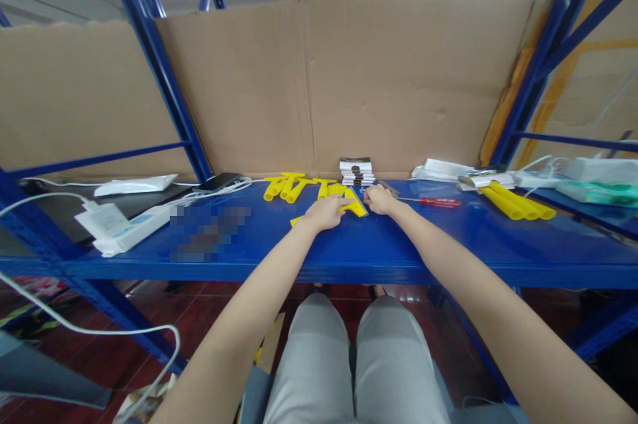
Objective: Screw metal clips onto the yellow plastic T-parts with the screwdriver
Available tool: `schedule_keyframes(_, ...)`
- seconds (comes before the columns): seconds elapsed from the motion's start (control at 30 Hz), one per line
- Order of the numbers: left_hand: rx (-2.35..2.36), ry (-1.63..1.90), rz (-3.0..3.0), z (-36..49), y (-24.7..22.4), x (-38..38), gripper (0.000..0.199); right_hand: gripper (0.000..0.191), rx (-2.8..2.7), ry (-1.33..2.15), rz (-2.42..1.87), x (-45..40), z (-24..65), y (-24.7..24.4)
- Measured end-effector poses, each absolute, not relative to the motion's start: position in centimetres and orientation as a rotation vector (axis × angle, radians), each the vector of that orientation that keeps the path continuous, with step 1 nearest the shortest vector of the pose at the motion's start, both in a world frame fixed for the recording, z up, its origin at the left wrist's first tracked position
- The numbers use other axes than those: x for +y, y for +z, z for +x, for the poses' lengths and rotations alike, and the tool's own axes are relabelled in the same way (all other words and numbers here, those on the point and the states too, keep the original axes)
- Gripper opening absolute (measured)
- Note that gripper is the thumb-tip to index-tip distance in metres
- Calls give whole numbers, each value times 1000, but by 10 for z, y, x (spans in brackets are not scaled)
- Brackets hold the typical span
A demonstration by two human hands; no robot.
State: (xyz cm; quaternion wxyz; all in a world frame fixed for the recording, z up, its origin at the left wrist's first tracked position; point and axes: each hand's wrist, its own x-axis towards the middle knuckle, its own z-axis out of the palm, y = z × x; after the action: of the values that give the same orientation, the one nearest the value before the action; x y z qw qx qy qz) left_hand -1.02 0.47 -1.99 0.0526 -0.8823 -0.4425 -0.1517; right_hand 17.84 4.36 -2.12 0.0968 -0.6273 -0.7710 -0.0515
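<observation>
Head view, left hand [326,212]: closed around the handle of a yellow tool [355,203], with the index finger laid forward along it; the grip is narrow and filled by the handle.
Yellow tool: held low over the blue shelf [239,238]; the handle end is seen past the left side of the left hand, and the wide head is pointed out on the right side, toward the right hand [379,199].
Right hand: fingers curled inward, just beside the wide head of the yellow tool; whether anything is pinched there cannot be told.
Metal pieces [389,190]: placed just beyond the right hand, too small to be made out.
Red screwdriver [440,203]: laid flat to the right of the right hand, its shaft directed toward the wrist.
Black-and-white packets [357,173]: piled behind the hands, near the cardboard [379,85].
Yellow T-shaped pieces [289,187]: grouped to the left of the packets, with more seen just behind the left hand.
Yellow tubes [518,202]: 3, laid side by side at the right.
White power strip [132,230]: set at the left, with a charger [103,219] plugged in.
Phone [222,182]: laid behind the power strip, near white cables [234,189].
</observation>
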Motion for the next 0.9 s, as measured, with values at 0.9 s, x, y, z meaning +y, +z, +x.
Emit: schedule_keyframes(0.9, -1251, -490, -2769, -12, -19, 4, 45, 13, -2128, -107, -1113, 63, 179, -28)
